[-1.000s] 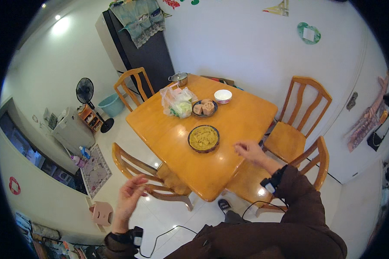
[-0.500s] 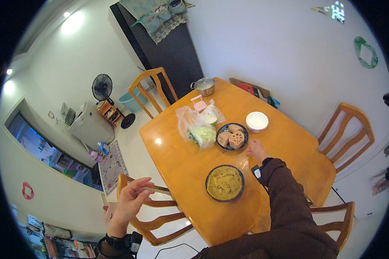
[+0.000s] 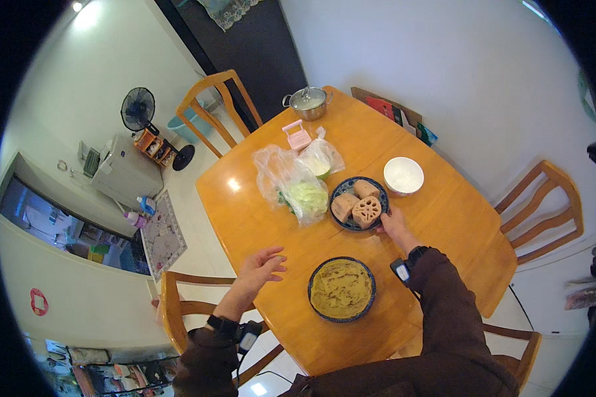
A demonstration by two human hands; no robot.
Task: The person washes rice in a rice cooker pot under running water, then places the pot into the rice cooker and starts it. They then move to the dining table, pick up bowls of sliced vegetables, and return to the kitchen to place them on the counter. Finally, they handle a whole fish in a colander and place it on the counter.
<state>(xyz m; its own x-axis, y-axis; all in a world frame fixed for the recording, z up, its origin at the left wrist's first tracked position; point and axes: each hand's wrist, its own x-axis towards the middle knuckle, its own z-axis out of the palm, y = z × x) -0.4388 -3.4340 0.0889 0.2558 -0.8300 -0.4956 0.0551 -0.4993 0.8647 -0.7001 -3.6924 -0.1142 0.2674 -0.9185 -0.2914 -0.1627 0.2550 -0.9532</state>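
A dark blue patterned plate (image 3: 342,223) holds several pieces of lotus root (image 3: 367,212), one with its holes facing up. My right hand (image 3: 395,226) has its fingers closed on the plate's right rim, the thumb over the edge. My left hand (image 3: 261,268) hovers over the table's left edge, fingers apart and nothing in them. Between my forearms sits a blue-rimmed dish with a flat yellow-brown pancake-like food (image 3: 342,288). Left of the lotus root lies a clear plastic bag with a pale green cabbage (image 3: 306,200).
Behind the plate stand a bowl of white contents (image 3: 404,176), a small bag with a pale vegetable (image 3: 318,161), a pink holder (image 3: 297,137) and a lidded steel pot (image 3: 308,103). Wooden chairs (image 3: 543,208) surround the table; a fan (image 3: 139,110) is at far left.
My right hand has reached the lotus root plate and taken its rim. My left hand has moved right and toward the table. The view has shifted.
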